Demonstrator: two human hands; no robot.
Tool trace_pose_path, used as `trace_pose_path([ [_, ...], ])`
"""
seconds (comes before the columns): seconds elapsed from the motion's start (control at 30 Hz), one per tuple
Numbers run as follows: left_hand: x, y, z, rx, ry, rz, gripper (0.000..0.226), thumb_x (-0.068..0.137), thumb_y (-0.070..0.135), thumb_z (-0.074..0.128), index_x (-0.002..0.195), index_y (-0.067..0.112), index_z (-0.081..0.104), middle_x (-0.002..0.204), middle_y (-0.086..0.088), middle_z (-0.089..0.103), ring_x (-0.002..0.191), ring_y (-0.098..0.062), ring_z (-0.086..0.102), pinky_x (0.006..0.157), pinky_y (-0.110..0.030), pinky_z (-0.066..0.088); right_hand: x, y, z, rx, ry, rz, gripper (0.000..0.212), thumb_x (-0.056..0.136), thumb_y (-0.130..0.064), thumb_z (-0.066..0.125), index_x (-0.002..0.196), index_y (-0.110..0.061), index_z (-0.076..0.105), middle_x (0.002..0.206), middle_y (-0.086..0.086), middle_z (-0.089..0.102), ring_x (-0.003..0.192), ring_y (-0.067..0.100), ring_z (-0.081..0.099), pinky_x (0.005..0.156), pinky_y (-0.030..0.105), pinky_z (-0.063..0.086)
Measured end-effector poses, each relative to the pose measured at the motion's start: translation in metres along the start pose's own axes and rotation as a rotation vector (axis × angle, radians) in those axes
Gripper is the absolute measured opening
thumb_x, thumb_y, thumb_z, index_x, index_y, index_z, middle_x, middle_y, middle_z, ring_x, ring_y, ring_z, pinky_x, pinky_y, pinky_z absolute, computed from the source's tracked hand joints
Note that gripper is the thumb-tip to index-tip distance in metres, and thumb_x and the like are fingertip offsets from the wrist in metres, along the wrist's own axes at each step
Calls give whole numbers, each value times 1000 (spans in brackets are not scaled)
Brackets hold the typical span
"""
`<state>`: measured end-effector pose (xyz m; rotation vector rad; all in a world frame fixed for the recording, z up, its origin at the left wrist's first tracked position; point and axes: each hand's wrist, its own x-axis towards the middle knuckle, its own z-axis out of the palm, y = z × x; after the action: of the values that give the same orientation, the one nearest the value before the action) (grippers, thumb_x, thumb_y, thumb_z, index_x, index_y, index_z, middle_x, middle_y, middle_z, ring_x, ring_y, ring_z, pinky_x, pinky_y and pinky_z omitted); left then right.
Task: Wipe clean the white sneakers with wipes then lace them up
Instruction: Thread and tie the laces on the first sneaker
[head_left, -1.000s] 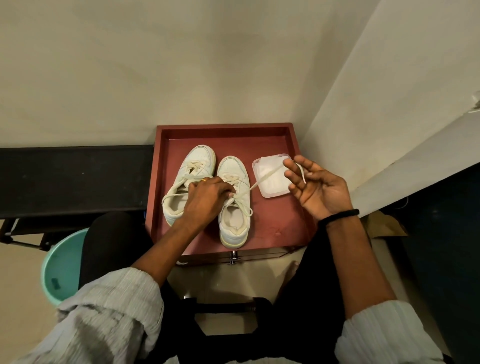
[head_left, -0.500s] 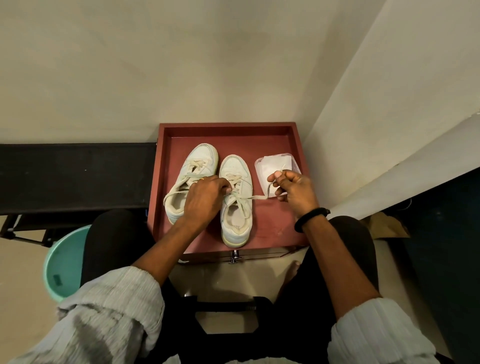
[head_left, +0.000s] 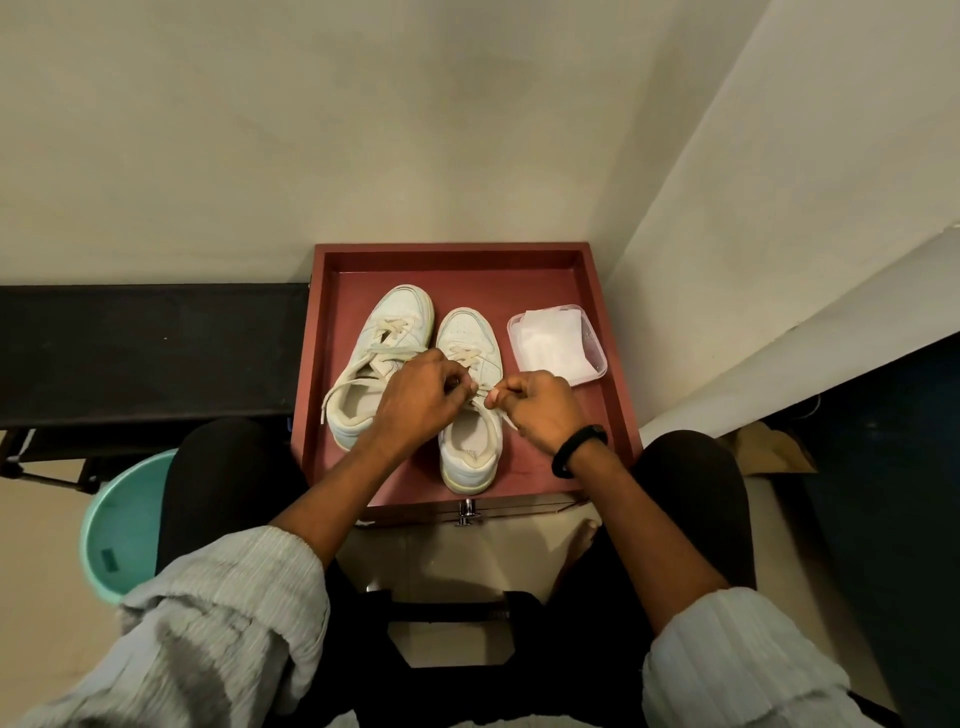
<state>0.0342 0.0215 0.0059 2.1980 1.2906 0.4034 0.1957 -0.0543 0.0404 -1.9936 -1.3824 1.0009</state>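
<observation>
A black bench (head_left: 145, 348) runs along the wall to the left of the red wooden tray (head_left: 452, 249), and a teal bucket (head_left: 124, 530) sits on the floor beside the seated person's knee. Both white sneakers stand side by side in the tray, toes to the wall: the left sneaker (head_left: 400, 317) with a loose end trailing, the right sneaker (head_left: 467, 332) under the hands. The clear tub of wipes (head_left: 556, 340) lies just beside it, now fully uncovered. The left hand (head_left: 415, 400) has kept its place over the tongue, fingers curled onto the lace (head_left: 506, 415). The right hand (head_left: 540, 410), half a second ago drawn out towards the tub, has come in close, thumb and forefinger pinching the same lace, the fingertips of both hands nearly meeting. A black wristband (head_left: 579, 449) circles the right wrist.
</observation>
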Motion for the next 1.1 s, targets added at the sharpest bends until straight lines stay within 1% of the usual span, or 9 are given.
trace_pose_path([
  [0.07, 1, 3, -1, -88, -17, -54, 16, 91, 30, 70, 91, 17, 79, 80, 3, 68, 78, -17, 65, 64, -27, 39, -2, -3, 4, -112, -7, 12, 24, 92, -18, 55, 77, -18, 74, 70, -10, 67, 68, 10, 62, 60, 24, 45],
  [0.13, 3, 1, -2, -164, -35, -101, 15, 90, 30, 72, 89, 17, 80, 80, 1, 75, 77, -14, 68, 65, -26, 44, -3, -7, 6, -168, -12, 27, 23, 89, -22, 52, 77, -15, 70, 73, 1, 69, 69, 22, 62, 59, 32, 47],
  [0.2, 6, -2, -4, -219, -56, -136, 16, 89, 31, 74, 91, 17, 81, 85, 0, 78, 80, -13, 70, 71, -28, 52, -2, -9, 8, -225, -32, 10, 25, 90, -23, 50, 78, -12, 67, 75, 7, 69, 71, 26, 62, 63, 37, 49],
  [0.4, 9, -9, -5, -299, -80, -175, 16, 88, 30, 77, 91, 15, 82, 84, -3, 78, 81, -17, 71, 73, -32, 52, 0, -6, 19, -359, -81, -32, 27, 96, -27, 45, 80, -13, 62, 77, 8, 66, 72, 28, 60, 61, 35, 46],
  [0.53, 9, -11, -4, -326, -82, -194, 15, 88, 29, 76, 92, 15, 82, 82, -5, 78, 78, -19, 70, 71, -31, 51, 0, -9, 22, -379, -51, -56, 23, 96, -25, 43, 76, -19, 52, 71, 3, 58, 66, 24, 54, 54, 30, 33],
  [0.63, 9, -11, -3, -339, -81, -196, 16, 89, 28, 76, 94, 14, 82, 82, -5, 78, 78, -18, 69, 70, -30, 50, 2, -10, 24, -379, -18, -67, 23, 97, -25, 43, 75, -20, 51, 70, 2, 57, 64, 23, 52, 50, 29, 29],
  [0.77, 9, -11, -3, -344, -83, -207, 16, 90, 29, 75, 95, 15, 82, 84, -1, 78, 74, -12, 67, 64, -21, 45, 3, -9, 26, -366, -1, -62, 26, 97, -26, 44, 72, -20, 49, 65, 0, 54, 61, 22, 50, 48, 29, 28],
  [1.0, 8, -9, -2, -364, -71, -232, 15, 90, 27, 75, 95, 14, 81, 87, 3, 77, 76, -1, 65, 64, -11, 43, 3, -8, 28, -361, -4, -59, 38, 97, -28, 45, 60, -26, 37, 62, 0, 51, 61, 23, 51, 50, 29, 29],
  [1.1, 8, -8, -2, -364, -71, -240, 15, 90, 27, 75, 95, 15, 81, 87, 3, 77, 74, 0, 63, 63, -11, 42, 3, -8, 27, -356, -5, -52, 39, 96, -28, 46, 58, -26, 36, 60, -1, 50, 59, 23, 50, 48, 29, 28],
])
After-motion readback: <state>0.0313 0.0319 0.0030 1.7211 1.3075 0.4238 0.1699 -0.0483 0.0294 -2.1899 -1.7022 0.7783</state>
